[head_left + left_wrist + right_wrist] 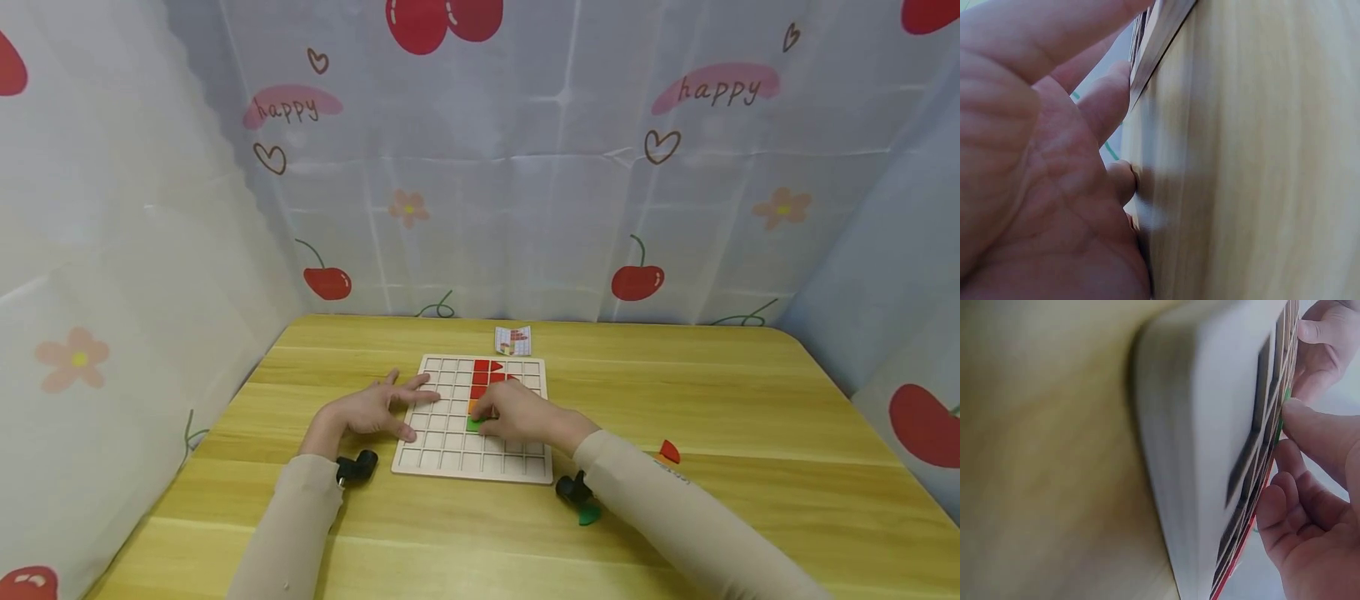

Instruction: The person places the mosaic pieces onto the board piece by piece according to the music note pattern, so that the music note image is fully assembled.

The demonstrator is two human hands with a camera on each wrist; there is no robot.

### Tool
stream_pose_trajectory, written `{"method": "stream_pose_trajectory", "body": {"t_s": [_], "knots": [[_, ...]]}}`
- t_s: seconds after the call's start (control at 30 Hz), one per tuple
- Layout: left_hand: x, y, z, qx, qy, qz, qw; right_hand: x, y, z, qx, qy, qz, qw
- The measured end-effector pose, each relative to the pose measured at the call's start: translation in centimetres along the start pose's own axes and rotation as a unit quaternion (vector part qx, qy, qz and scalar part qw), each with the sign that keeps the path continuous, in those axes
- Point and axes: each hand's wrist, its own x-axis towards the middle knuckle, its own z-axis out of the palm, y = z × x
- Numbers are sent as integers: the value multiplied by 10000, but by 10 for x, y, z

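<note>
A pale wooden grid board (431,459) lies on the table, with red tiles (478,379) and an orange tile (472,407) in a column of its cells. My right hand (521,412) is over the board's middle, thumb and forefinger at either end of a green tile (473,425), pinching it in the cell below the orange one. In the right wrist view the thumb tip sits on the green tile (1280,425). My left hand (371,410) rests with spread fingers on the board's left edge; in the left wrist view, other fingertips touch the table beside the board (1157,47).
A small printed card (513,341) with a coloured pattern lies behind the board. Loose red (670,452) and green pieces (588,515) lie by my right forearm, which partly hides others. A patterned curtain (480,183) hangs behind the table.
</note>
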Motion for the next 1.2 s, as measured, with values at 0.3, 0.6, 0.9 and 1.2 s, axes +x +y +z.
{"method": "stream_pose_trajectory", "body": {"t_s": [0.3, 0.6, 0.9, 1.2], "knots": [[-1, -3, 2, -21, 34, -17, 10000, -9, 5, -10, 96, 54, -216, 9997], [-2, -4, 2, -23, 60, -19, 10000, -32, 10, -27, 352, 213, -272, 9988], [-4, 0, 4, -94, 13, -4, 10000, -68, 27, -37, 259, 68, -139, 9995], [-1, 1, 1, -14, 65, -11, 10000, -108, 52, -50, 368, 233, 200, 9989]]}}
